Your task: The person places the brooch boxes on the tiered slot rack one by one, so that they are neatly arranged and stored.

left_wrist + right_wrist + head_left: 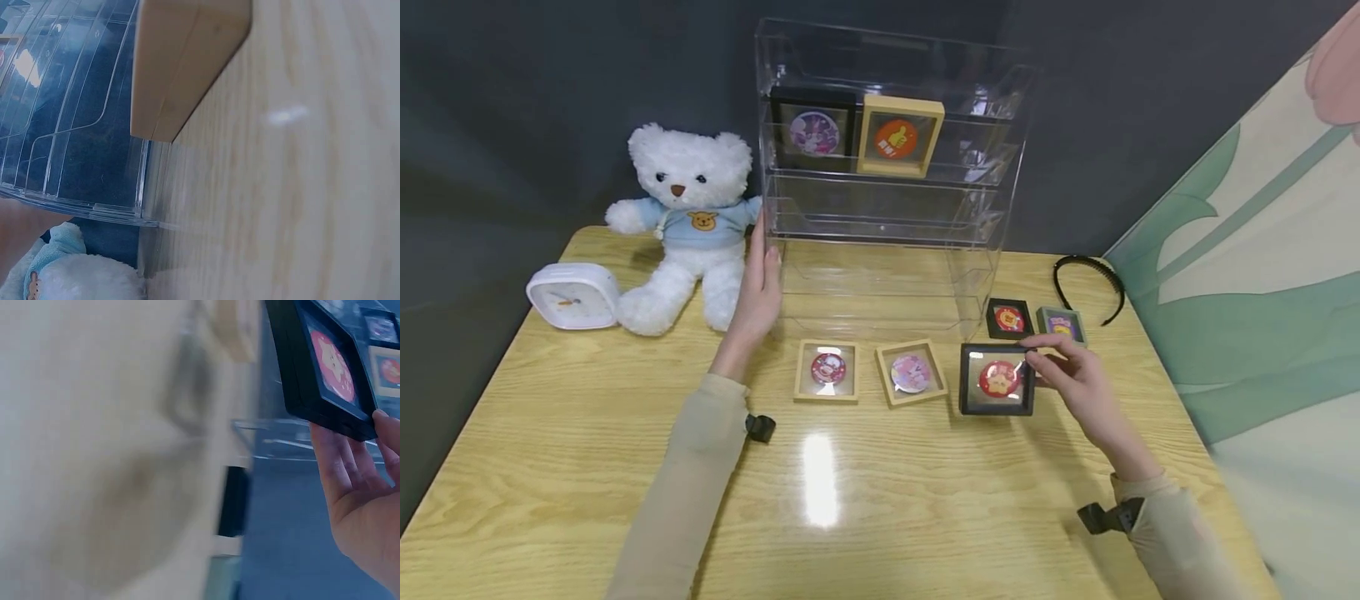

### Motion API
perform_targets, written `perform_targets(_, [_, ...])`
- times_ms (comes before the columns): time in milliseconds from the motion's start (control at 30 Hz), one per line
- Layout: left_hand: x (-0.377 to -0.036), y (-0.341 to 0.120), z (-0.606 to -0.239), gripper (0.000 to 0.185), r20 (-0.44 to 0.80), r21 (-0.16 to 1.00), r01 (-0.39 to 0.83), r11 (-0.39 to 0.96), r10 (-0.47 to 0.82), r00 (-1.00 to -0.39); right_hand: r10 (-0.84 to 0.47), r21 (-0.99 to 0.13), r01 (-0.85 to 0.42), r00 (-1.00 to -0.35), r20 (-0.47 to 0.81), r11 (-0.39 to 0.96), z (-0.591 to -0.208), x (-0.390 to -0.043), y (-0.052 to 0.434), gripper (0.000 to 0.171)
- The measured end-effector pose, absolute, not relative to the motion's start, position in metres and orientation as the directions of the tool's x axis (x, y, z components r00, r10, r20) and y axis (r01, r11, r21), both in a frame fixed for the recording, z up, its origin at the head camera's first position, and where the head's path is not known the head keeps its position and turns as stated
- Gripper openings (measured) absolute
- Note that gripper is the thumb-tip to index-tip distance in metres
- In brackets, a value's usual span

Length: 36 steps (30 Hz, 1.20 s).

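The right hand [1078,387] pinches a black frame [997,380] at its two o'clock, the unclenched left hand [757,298], I think, steadying the rack [880,237] from eight

Black frame [997,408] — red badge [1000,379] inside, lifted | clear rack [880,205] — upright, tiered

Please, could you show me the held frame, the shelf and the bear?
Held frame [998,379]: head view, middle of its window.
Shelf [880,207]: head view, bare middle panel.
Bear [703,221]: head view, print on its shirt.
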<state>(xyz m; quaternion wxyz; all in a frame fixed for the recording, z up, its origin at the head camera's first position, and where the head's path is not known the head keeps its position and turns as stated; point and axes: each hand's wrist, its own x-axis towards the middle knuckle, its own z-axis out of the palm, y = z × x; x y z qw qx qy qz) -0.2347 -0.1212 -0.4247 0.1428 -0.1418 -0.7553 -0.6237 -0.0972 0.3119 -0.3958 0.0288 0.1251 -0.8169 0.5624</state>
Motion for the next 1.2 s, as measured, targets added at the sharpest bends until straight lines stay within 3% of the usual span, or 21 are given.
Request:
perform_targets(233, [-0.233,-0.125,-0.427,0.058,0.411,0.894,0.411,0.180,0.038,-0.911,-0.063,-0.921,-0.345,-0.939,0.339,0.180,-0.351,-0.135,0.302,0.018])
perform_targets(333, [-0.233,-0.124,-0.426,0.059,0.402,0.898,0.402,0.180,0.039,-0.915,-0.016,-0.906,-0.386,-0.921,0.390,0.174,-0.332,-0.149,0.298,0.019])
perform_targets(633, [-0.226,-0.119,-0.412,0.058,0.400,0.902,0.402,0.159,0.046,-0.915,0.031,-0.851,-0.524,-0.851,0.525,0.037,-0.283,-0.195,0.286,0.021])
perform_targets(867, [-0.207,-0.117,-0.388,0.058,0.357,0.923,0.362,0.132,0.059,-0.932,0.084,-0.832,-0.549,-0.836,0.543,-0.084,-0.247,-0.227,0.272,0.023])
perform_targets(1200, [-0.208,-0.117,-0.390,0.057,0.373,0.915,0.377,0.141,0.054,-0.926,0.134,-0.806,-0.587,-0.807,0.575,-0.080,-0.218,-0.258,0.256,0.018])
